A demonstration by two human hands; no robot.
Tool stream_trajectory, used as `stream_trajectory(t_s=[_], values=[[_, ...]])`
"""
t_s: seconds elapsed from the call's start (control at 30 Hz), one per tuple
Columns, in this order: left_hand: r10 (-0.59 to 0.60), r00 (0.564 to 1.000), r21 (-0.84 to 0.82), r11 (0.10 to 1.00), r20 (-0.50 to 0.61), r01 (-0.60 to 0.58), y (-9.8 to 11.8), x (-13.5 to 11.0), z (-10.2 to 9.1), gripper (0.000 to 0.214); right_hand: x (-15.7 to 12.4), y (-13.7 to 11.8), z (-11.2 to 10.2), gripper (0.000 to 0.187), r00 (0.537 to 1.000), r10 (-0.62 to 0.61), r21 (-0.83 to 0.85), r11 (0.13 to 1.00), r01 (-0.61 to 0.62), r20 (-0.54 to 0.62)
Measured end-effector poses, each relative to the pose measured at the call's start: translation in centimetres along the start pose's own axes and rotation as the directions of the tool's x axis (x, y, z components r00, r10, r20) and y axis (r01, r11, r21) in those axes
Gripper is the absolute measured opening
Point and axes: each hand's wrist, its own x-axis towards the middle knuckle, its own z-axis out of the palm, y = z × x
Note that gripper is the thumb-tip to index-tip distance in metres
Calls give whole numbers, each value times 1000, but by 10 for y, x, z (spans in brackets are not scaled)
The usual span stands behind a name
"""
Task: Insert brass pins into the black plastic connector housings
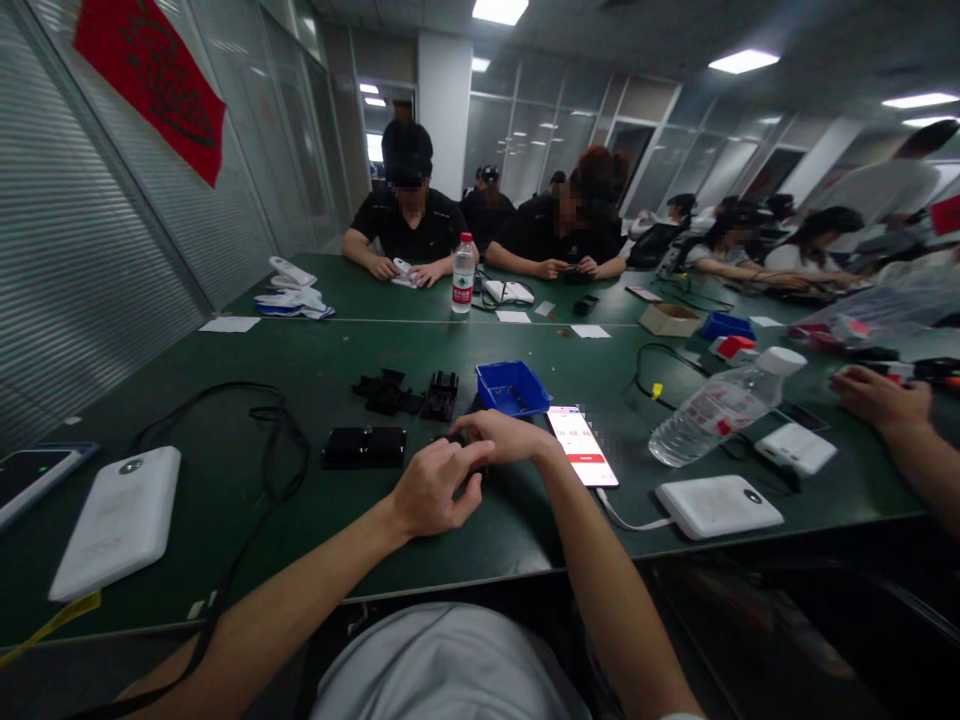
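My left hand (441, 487) and my right hand (508, 437) meet over the green table, fingers curled together around a small black part (450, 438). Most of that part is hidden by the fingers, so its kind does not show. To the left of my hands lies a glossy black two-panel piece (364, 447). Behind it are a pile of black plastic pieces (386, 391) and a black slotted block (440, 394). A blue bin (513, 390) with small bits inside stands just beyond my right hand.
Right of my hands lies a lit phone (583, 447) cabled to a white power bank (720, 506). A water bottle (724, 408) leans there. At left are another white power bank (116, 522), a phone (43, 480) and a black cable (281, 480). A co-worker's hand (885, 397) is at right.
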Motion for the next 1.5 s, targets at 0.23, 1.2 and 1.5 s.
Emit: stream_trajectory(t_s=[0.23, 1.2, 1.5], values=[[-54, 988, -48, 997, 146, 62, 3, -7, 7, 65, 13, 2, 13, 49, 992, 1, 23, 1000, 2, -125], [-194, 855, -32, 971, 482, 238, 3, -3, 2, 30, 18, -3, 16, 60, 981, 35, 292, 956, 23, -190], [-149, 850, -21, 982, 505, 185, 2, -1, 1, 29, 43, -26, 9, 34, 885, 117, -119, 975, -189, -450]])
